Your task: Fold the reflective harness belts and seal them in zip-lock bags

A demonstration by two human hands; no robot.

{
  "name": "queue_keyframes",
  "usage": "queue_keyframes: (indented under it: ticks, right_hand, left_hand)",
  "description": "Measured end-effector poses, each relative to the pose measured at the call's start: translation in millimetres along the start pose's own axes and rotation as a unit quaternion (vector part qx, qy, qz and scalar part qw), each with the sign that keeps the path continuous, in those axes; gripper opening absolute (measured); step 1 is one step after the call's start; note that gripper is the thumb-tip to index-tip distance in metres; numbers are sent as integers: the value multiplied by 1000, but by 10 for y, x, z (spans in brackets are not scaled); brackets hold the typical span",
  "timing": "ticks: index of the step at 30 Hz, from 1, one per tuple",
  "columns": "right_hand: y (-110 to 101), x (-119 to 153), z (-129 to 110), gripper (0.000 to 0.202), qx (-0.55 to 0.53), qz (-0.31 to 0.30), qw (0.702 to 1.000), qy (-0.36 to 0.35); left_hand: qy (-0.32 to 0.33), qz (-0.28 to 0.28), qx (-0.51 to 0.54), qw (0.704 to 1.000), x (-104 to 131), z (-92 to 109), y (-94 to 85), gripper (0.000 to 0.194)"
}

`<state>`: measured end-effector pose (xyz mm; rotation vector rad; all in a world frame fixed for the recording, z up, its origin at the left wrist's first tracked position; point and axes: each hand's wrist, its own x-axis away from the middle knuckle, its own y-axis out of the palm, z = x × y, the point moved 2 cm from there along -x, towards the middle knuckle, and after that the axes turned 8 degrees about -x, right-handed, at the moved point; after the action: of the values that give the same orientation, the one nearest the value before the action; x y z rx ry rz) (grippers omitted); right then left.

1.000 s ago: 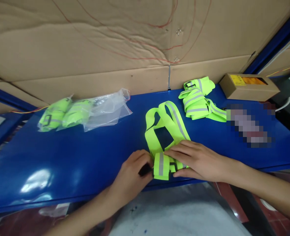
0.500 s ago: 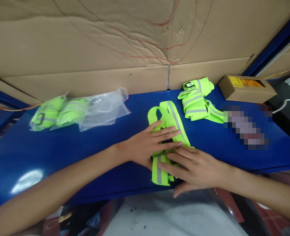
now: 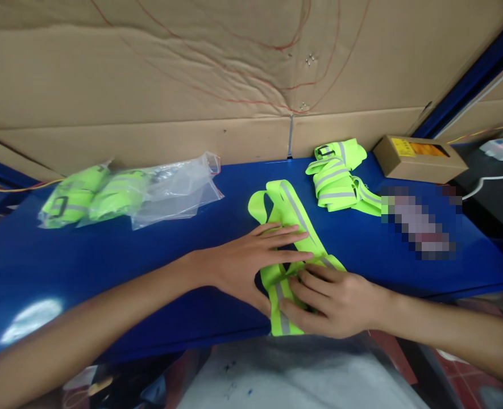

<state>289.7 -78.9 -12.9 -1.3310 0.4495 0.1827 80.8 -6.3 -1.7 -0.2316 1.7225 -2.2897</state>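
blue worktop (image 3: 106, 250), lime strap (image 3: 296, 204) reaching its front edge

cardboard (image 3: 149, 74) stands behind. the left hand (image 3: 251, 258) lies across the strap, grip spread; the right hand (image 3: 336, 304) curls onto its near end, whether pinching i cannot tell. bagged straps (image 3: 117, 196) lie left, a strap bundle (image 3: 336, 179) and box (image 3: 408, 165) right.

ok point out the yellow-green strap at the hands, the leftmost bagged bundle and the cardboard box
Yellow-green strap (image 3: 299, 213): head view, on its long striped band.
Leftmost bagged bundle (image 3: 73, 196): head view, near its middle.
Cardboard box (image 3: 422, 168): head view, on the side facing the person.
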Motion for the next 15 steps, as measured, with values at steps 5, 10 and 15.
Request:
queue_keyframes:
  ticks: [5, 10, 15]
  right_hand:
    - [-27, 86, 72, 23, -17, 32, 999, -17]
    - [-27, 127, 116, 24, -31, 30, 998, -41]
    - [-42, 140, 83, 23, -37, 25, 998, -53]
  left_hand:
    - [-10, -29, 68, 997, 80, 18, -29, 99]
    - [-43, 29, -29, 998, 16, 13, 99, 67]
    - [-14, 98, -197, 975, -322, -49, 215, 51]
